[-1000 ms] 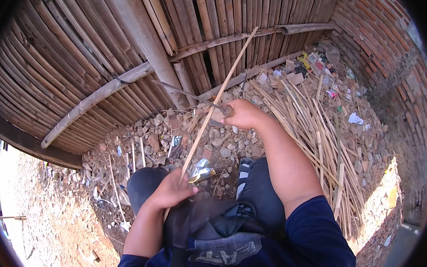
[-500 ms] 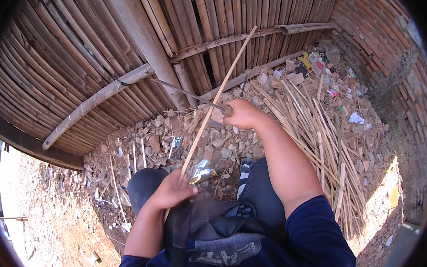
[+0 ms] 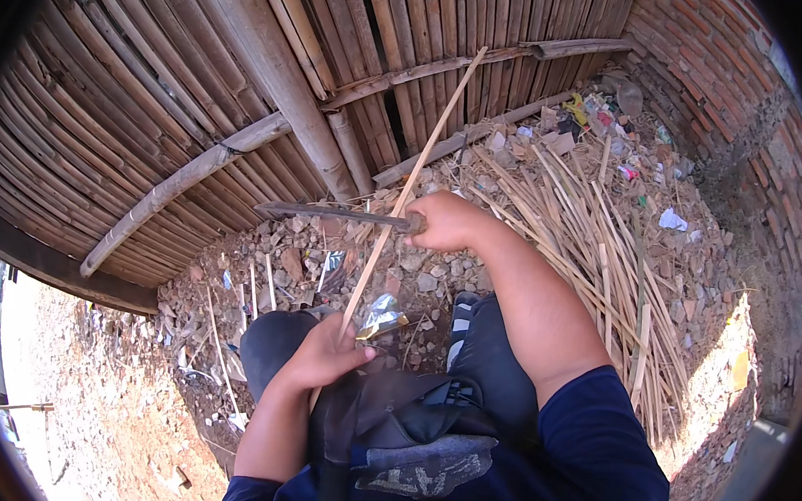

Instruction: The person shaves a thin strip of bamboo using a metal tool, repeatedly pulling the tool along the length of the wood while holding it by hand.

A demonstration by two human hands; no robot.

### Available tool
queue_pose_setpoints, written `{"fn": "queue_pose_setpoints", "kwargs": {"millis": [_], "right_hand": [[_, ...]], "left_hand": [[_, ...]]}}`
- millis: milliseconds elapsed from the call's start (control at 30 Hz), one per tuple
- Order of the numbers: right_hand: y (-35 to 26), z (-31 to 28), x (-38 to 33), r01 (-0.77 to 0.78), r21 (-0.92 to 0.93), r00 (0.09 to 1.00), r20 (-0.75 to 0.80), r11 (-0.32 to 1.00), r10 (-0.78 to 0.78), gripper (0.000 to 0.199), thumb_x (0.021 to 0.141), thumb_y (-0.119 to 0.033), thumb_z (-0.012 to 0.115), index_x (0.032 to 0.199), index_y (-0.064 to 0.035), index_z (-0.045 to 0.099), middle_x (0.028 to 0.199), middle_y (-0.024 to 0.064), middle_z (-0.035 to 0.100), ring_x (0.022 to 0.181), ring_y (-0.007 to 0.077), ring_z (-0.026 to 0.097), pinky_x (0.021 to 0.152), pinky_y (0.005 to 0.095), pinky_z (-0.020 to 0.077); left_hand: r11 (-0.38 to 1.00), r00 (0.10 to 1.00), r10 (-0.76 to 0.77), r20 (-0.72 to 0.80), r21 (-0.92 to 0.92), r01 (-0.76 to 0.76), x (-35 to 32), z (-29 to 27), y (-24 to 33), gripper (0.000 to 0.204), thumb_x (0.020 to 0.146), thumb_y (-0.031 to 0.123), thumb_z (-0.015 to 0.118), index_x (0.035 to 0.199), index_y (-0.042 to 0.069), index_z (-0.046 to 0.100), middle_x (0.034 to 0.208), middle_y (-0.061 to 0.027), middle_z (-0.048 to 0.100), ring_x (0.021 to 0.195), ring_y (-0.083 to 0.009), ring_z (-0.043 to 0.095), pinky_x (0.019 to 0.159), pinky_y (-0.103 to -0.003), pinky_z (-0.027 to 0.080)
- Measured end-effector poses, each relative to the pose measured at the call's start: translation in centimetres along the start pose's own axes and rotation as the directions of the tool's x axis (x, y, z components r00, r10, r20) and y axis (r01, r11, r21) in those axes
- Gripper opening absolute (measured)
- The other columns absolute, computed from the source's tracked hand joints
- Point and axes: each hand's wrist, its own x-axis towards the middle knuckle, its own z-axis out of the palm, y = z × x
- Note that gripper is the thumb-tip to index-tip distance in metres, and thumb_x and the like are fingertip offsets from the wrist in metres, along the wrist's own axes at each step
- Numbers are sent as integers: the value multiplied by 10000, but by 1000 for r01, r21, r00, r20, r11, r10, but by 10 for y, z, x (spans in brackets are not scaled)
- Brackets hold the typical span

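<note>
My left hand (image 3: 326, 352) is closed round the lower part of a long, thin bamboo strip (image 3: 427, 151), just above my lap. The strip slants up and away to the right, its far end in front of the bamboo wall. In my right hand (image 3: 449, 223) is the handle of a long-bladed knife (image 3: 330, 212), with the fingers wrapped round it. Its dark blade points left and crosses the strip near the handle; whether the two touch, I cannot tell. A dark cloth (image 3: 363, 418) lies across my lap, under the strip's lower end.
A heap of split bamboo strips (image 3: 592, 271) lies to the right on rubble. Ahead stands a bamboo wall (image 3: 152, 116) with a thick post (image 3: 278, 87), and a brick wall (image 3: 706, 67) is at the far right. A silvery wrapper (image 3: 381, 316) lies near my left knee.
The knife has swung: its tip has dropped, so the blade now lies nearly level. My right hand has moved slightly down and left. The left hand keeps its hold on the strip.
</note>
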Motion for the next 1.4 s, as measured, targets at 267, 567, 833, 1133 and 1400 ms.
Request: {"fn": "queue_pose_setpoints", "kwargs": {"millis": [267, 567, 833, 1133, 1400], "right_hand": [[7, 5, 4, 7, 8, 1000, -10, 1000, -7, 541, 752, -305, 764, 1227, -73, 647, 1127, 204, 673, 1069, 351, 639, 937, 408, 501], [6, 3, 4, 9, -8, 1000, -6, 1000, -9, 577, 745, -313, 772, 1230, -32, 638, 1158, 210, 663, 1091, 348, 632, 951, 400, 497], [7, 4, 5, 0, 2, 1000, 4, 1000, 0, 583, 748, -314, 772, 1240, -33, 632, 1176, 210, 656, 1107, 345, 626, 958, 399, 493], [9, 5, 4, 8, -16, 1000, -11, 1000, -9, 558, 746, -320, 772, 1210, -38, 645, 1119, 206, 675, 1061, 353, 643, 929, 407, 505], [9, 8, 5, 35, -30, 999, -37, 999, -36, 549, 738, -306, 777, 1198, -35, 649, 1102, 204, 680, 1049, 355, 646, 919, 408, 506]], "left_hand": [[990, 999, -37, 10, 137, 35, 1, -3, -1, 328, 836, 32, 737, 1041, 3, 483, 796, 58, 422, 694, -34, 398, 590, -209, 378], [997, 999, -43, -22, 59, 44, 0, -3, -3, 387, 797, 139, 820, 913, 107, 453, 743, 87, 405, 658, -19, 361, 572, -186, 306], [991, 999, -17, -39, 135, 22, 2, -6, -9, 395, 793, 141, 823, 919, 104, 451, 733, 84, 419, 647, -21, 377, 570, -188, 313], [983, 997, -60, -37, 172, 66, 2, -5, -5, 402, 788, 159, 827, 915, 101, 450, 731, 80, 421, 648, -23, 376, 567, -195, 314], [986, 998, -37, -42, 163, 43, 2, -7, -11, 378, 793, 151, 815, 916, 81, 465, 742, 70, 418, 658, -36, 373, 561, -210, 322]]}}
